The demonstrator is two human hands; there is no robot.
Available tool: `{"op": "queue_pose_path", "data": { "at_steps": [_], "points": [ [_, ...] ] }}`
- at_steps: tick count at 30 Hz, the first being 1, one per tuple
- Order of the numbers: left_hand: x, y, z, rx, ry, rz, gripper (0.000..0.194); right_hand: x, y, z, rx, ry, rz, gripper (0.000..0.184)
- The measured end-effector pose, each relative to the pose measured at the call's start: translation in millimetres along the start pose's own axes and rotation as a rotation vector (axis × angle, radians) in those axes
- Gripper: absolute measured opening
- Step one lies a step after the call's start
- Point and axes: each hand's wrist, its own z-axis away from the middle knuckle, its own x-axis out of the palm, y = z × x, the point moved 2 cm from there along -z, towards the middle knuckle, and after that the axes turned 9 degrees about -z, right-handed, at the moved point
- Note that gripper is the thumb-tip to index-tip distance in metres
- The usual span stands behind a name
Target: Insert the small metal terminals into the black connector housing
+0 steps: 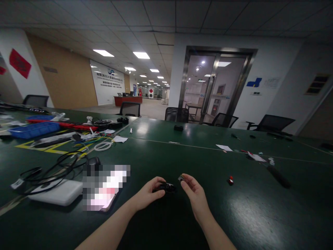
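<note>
Over the near middle of the green table (197, 156), my left hand (149, 192) grips a small black device (168, 188) between thumb and fingers. The exact kind of device is too dark to make out. My right hand (194, 191) pinches a small flat grey-green piece (181, 178) between thumb and forefinger. That piece is held just right of the black device, apart from it. Right of my hands lies a small red and black item (230, 180). Left of them rests a phone (110, 198) with a lit, blurred-out screen.
Further left lie a white box-shaped device (58, 192), black cables (58, 163), a black mouse (93, 163) and blue trays (35, 130). A black block (178, 128) sits at the back. Paper (223, 148) and a long black object (278, 176) lie right. Chairs (177, 114) line the far edge.
</note>
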Motion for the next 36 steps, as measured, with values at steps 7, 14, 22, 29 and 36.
{"op": "queue_pose_path", "data": {
  "at_steps": [7,14,22,29,36],
  "points": [
    [-0.9,1.7,0.3,0.027,-0.010,0.019,0.032,-8.6,7.8,-4.8,-0.044,0.043,-0.049,0.039],
    [-1.6,-3.9,-2.0,0.014,0.005,0.015,0.037,-8.5,6.8,-5.2,-0.051,0.111,-0.171,0.038],
    [-2.6,-2.4,-1.2,-0.005,0.004,0.021,0.036,-16.1,9.2,-6.5,-0.038,0.163,-0.210,0.035],
    [-3.0,-3.4,-0.7,0.008,-0.009,0.021,0.036,-17.0,7.3,-7.0,-0.033,0.186,-0.254,0.033],
    [-2.7,-0.1,-1.8,0.051,-0.008,0.003,0.039,-14.3,0.2,-4.6,-0.013,0.206,-0.294,0.033]
  ]
}}
